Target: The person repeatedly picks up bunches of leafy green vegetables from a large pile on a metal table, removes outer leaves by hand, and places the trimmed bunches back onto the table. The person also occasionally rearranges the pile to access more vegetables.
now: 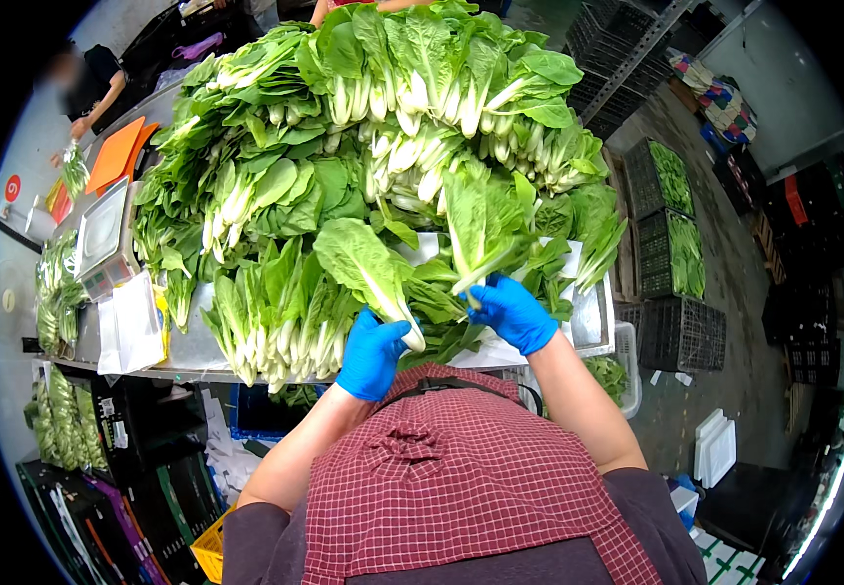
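My left hand [374,355], in a blue glove, grips the white base of a leafy green [367,267], its leaf pointing up and left. My right hand [513,311], gloved in blue too, holds the stem end of another leafy green [480,219] with its leaves upright. Between and behind the hands lie loose greens and white paper [425,248]. A row of leafy greens with pale stems [283,314] lies left of my left hand at the table's near edge. Beyond both hands rises a large heap of the same greens [422,95].
On the left of the metal table [199,351] stand a scale [103,227], white sheets [129,322] and orange trays [118,153]. A person [96,80] stands at the far left. Black crates of greens [674,248] and a white basket [630,365] are at the right.
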`<state>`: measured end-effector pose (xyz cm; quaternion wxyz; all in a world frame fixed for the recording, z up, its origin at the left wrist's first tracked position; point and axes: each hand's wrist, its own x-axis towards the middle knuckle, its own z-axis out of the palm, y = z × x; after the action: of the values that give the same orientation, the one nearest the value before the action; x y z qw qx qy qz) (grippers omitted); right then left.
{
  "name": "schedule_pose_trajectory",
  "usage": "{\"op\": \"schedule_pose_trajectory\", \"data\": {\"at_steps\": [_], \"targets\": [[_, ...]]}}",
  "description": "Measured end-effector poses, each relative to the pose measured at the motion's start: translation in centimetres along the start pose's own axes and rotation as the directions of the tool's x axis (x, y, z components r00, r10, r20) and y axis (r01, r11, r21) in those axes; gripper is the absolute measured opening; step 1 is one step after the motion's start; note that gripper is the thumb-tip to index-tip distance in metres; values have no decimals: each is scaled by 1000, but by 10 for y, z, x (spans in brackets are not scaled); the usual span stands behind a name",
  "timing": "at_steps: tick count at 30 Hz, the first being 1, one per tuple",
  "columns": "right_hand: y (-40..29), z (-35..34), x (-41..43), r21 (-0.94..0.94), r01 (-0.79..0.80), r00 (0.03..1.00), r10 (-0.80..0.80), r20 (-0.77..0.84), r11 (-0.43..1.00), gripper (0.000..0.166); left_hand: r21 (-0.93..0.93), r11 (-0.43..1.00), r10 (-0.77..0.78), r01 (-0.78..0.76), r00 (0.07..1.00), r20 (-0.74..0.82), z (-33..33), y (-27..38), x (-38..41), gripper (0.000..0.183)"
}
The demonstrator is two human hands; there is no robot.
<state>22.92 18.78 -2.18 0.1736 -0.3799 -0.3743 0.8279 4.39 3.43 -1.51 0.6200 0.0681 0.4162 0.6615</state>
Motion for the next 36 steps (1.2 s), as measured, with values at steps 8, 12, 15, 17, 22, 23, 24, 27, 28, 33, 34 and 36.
{"op": "schedule_pose_trajectory", "data": {"at_steps": [8,12,15,17,22,23,24,27,28,33,34,36], "targets": [[9,-6,-18,-513,104,962,-218,-166,852,32,84,996,14,-10,999,-45,2,0,-1,39],[10,4,-26,-265,134,972,-179,-155,955,41,94,995,20,-20,1000,1,8,-6,8,40],[17,11,-20,-289,179,961,-229,-152,941,51,125,992,12,-17,999,43,7,-14,21,41],[20,22,-17,-382,304,922,-371,-113,872,59,112,994,-3,-3,999,51,25,-16,24,42],[26,29,-12,-311,272,956,-293,-21,911,63,139,977,-171,163,984,48,34,-19,37,40],[28,24,-10,-290,253,963,-268,-11,923,63,120,980,-166,158,984,58,34,-20,40,41],[30,21,-7,-265,233,970,-242,-2,936,62,103,982,-162,155,985,66,34,-21,42,42],[30,12,-4,-220,208,978,-203,47,953,59,76,990,-123,121,992,17,38,-24,45,42],[23,14,-7,-251,192,981,-185,51,949,57,83,990,-114,114,993,-2,36,-28,47,42],[29,-1,-4,-247,169,985,-171,13,954,52,131,990,-64,59,997,35,31,-38,56,44],[26,-2,-6,-219,143,989,-147,-4,965,50,126,990,-65,63,998,15,28,-41,59,44],[29,-5,-8,-198,125,988,-139,-60,972,38,107,993,-50,53,998,-35,33,-41,58,46]]}}
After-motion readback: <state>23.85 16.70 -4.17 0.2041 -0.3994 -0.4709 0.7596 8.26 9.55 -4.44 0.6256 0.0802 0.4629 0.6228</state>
